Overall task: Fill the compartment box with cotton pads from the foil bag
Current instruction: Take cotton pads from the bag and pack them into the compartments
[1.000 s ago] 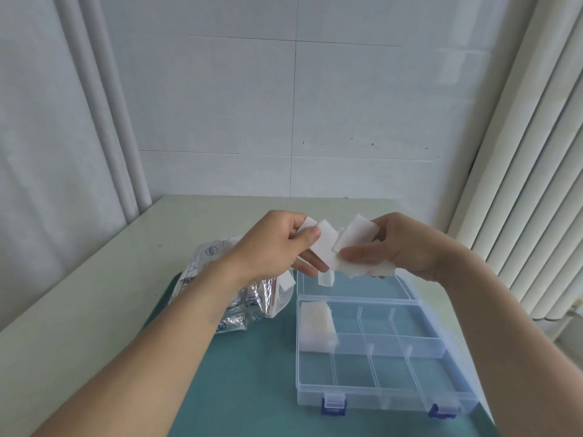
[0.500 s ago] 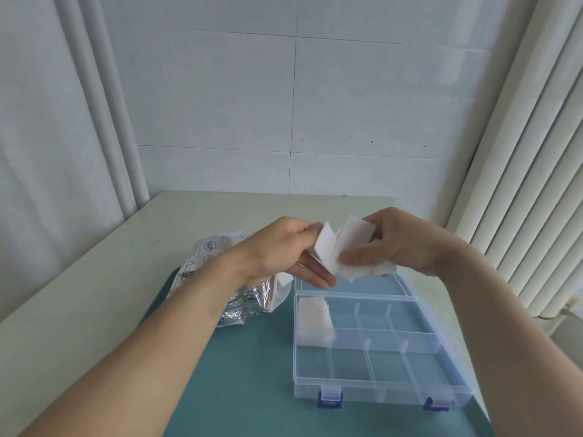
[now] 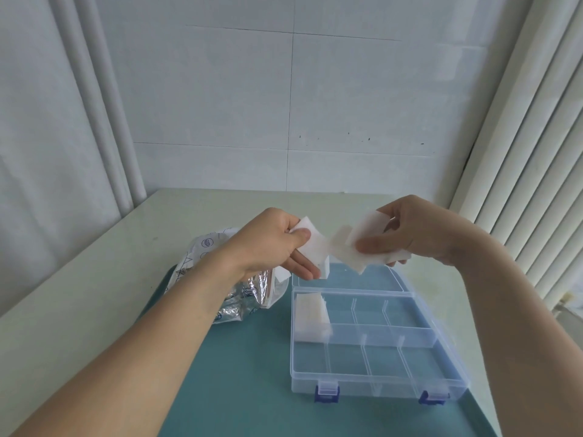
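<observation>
Pale counter (image 3: 94, 279) under everything, teal mat (image 3: 252, 389) laid on it. On the mat, clear compartment box (image 3: 448, 370), lid thrown back, blue latches at the near wall; far-left compartment packed with a stack of pads (image 3: 310, 316), every other compartment bare. Just left of the box, crumpled foil bag (image 3: 236, 298), mouth toward the box, partly hidden by the left forearm.

Above the box's far edge, both hands raised, slightly apart. Left hand (image 3: 277, 244) pinching a few cotton pads (image 3: 310, 244) between thumb and fingers, lower fingers held out straight beneath. Right hand (image 3: 419, 234) curled round a larger, fanned-out bunch (image 3: 362, 247), thumb pressed on top.

Pads: thin white squares, soft-edged, slightly translucent where single, corners splayed at different angles.

Probably near weightless, limp and a little clingy, so prone to fanning, sticking together or slipping out one by one. Best squared into a neat stack first, then pinched flat across the faces near the middle, thumb on one side and fingers on the other, and lowered upright into a compartment.
</observation>
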`<state>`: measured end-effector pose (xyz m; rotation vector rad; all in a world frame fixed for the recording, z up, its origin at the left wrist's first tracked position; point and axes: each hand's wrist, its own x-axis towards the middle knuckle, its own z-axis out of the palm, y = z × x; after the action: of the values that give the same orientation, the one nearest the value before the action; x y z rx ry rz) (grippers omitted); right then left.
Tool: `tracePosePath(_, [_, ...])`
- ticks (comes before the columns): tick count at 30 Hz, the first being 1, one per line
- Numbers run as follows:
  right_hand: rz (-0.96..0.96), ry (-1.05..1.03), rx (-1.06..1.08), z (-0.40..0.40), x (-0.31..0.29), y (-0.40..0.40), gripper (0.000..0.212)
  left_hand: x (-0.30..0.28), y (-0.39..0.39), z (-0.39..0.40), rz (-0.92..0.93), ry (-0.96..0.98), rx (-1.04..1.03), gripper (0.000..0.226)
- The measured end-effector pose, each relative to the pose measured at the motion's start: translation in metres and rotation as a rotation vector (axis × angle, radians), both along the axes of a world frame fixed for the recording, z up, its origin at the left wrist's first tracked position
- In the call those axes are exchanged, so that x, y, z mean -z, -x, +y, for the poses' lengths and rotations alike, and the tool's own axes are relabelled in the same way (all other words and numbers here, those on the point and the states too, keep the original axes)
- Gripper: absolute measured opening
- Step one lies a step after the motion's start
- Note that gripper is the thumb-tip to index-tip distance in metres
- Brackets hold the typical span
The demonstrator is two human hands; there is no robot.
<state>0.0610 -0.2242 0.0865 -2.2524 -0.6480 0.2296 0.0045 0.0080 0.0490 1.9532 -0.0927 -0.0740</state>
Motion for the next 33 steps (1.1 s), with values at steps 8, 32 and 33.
tracePosePath(8, [0.107, -0.174, -0.155, 0.01, 0.0, 0.006, 0.019, -0.001, 0.002, -0.008, 0.046, 0.098, 0.04, 0.024])
tracePosePath(32, [0.037, 0.263, -0.078, 0.032, -0.006, 0.026, 0.04, -0.001, 0.008, -0.007, 0.258, -0.005, 0.275, 0.031])
tracePosePath(33, [0.037, 0.29, -0.068, 0.036, -0.004, 0.026, 0.042, -0.002, 0.009, -0.008, 0.268, -0.013, 0.295, 0.032])
